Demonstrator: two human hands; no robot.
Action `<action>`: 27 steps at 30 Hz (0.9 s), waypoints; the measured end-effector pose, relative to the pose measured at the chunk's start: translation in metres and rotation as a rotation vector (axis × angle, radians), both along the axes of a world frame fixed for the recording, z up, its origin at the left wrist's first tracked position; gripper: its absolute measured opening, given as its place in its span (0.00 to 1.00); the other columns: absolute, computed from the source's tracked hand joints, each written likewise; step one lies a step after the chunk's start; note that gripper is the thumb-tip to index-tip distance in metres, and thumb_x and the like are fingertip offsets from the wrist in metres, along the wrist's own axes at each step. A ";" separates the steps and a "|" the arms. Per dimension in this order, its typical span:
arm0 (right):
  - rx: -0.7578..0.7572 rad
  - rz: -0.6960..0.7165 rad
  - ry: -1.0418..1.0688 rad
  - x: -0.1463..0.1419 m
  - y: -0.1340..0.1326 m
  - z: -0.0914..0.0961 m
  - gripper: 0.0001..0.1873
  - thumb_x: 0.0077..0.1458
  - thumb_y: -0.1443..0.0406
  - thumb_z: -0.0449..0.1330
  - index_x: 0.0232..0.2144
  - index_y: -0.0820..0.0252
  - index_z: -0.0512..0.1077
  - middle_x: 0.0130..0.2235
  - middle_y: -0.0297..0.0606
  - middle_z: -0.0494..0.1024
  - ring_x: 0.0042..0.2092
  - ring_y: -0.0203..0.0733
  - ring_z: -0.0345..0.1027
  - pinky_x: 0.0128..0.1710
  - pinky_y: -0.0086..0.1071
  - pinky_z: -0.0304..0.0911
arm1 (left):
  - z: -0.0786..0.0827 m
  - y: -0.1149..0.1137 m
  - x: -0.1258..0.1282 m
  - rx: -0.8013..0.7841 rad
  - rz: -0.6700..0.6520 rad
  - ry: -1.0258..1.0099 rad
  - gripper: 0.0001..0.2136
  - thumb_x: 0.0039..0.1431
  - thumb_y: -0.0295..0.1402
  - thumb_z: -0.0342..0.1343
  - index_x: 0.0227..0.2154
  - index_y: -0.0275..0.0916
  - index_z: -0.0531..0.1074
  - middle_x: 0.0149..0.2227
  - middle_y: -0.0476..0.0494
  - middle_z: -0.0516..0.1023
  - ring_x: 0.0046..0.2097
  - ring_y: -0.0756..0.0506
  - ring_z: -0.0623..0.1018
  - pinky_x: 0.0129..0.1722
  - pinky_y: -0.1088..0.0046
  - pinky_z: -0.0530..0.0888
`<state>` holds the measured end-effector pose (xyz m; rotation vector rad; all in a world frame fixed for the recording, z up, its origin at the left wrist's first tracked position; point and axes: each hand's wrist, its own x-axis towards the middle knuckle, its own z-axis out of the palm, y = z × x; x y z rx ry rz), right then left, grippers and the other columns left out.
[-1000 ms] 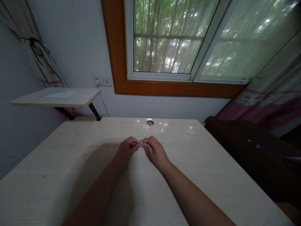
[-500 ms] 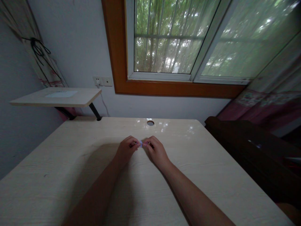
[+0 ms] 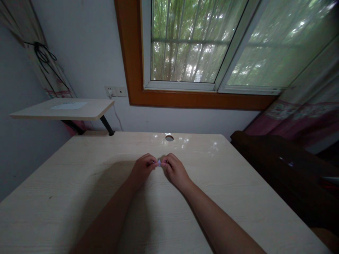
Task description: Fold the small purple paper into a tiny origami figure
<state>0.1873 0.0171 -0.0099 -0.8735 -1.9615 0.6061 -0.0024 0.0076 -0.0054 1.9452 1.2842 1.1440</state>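
Observation:
My left hand (image 3: pixel 142 169) and my right hand (image 3: pixel 176 171) rest on the pale wooden desk (image 3: pixel 79 183), fingertips meeting at the middle. Between them both hands pinch a tiny pale purple object (image 3: pixel 159 162). It is too small and dim to name. The fingers of both hands are curled and closed around it, and most of it is hidden by them.
A round cable hole (image 3: pixel 169 138) is in the desk near its far edge. A small raised shelf (image 3: pixel 63 108) stands at the back left. A wall socket (image 3: pixel 115 91) and a window are behind. Dark furniture (image 3: pixel 280 165) and a curtain border the right side.
The hands have drawn very slightly closer together, so less of the purple object shows between the fingertips. Otherwise nothing has moved.

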 end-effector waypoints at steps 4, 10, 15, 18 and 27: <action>-0.003 0.020 -0.017 0.001 0.000 -0.001 0.06 0.60 0.71 0.56 0.32 0.57 0.69 0.34 0.36 0.68 0.38 0.41 0.65 0.39 0.32 0.60 | 0.000 0.000 -0.001 0.030 -0.032 0.020 0.06 0.57 0.32 0.57 0.27 0.38 0.74 0.29 0.48 0.73 0.33 0.48 0.72 0.34 0.74 0.66; -0.013 -0.005 0.002 0.000 0.000 0.000 0.05 0.60 0.70 0.56 0.32 0.57 0.70 0.34 0.36 0.70 0.38 0.40 0.65 0.40 0.33 0.60 | -0.001 0.000 -0.001 0.026 -0.013 0.000 0.03 0.56 0.30 0.58 0.28 0.39 0.75 0.30 0.48 0.74 0.32 0.49 0.72 0.34 0.75 0.67; -0.020 -0.045 0.018 -0.001 0.000 0.000 0.03 0.60 0.67 0.58 0.33 0.56 0.72 0.34 0.36 0.71 0.38 0.41 0.67 0.40 0.34 0.62 | 0.000 -0.001 0.000 0.021 0.036 -0.013 0.05 0.56 0.31 0.57 0.26 0.39 0.73 0.29 0.49 0.73 0.30 0.50 0.72 0.33 0.75 0.67; -0.019 -0.044 0.021 -0.001 0.000 0.000 0.03 0.60 0.67 0.58 0.34 0.56 0.72 0.34 0.37 0.72 0.39 0.41 0.67 0.40 0.34 0.62 | 0.000 0.000 0.001 0.013 0.050 -0.007 0.05 0.57 0.32 0.58 0.26 0.39 0.73 0.28 0.49 0.72 0.30 0.50 0.72 0.32 0.75 0.67; -0.001 -0.007 0.007 0.000 0.001 -0.001 0.06 0.61 0.70 0.55 0.33 0.57 0.70 0.35 0.37 0.70 0.39 0.41 0.66 0.41 0.34 0.61 | -0.001 0.001 0.003 -0.008 0.018 0.028 0.04 0.57 0.32 0.58 0.29 0.39 0.74 0.29 0.49 0.73 0.31 0.49 0.74 0.32 0.75 0.68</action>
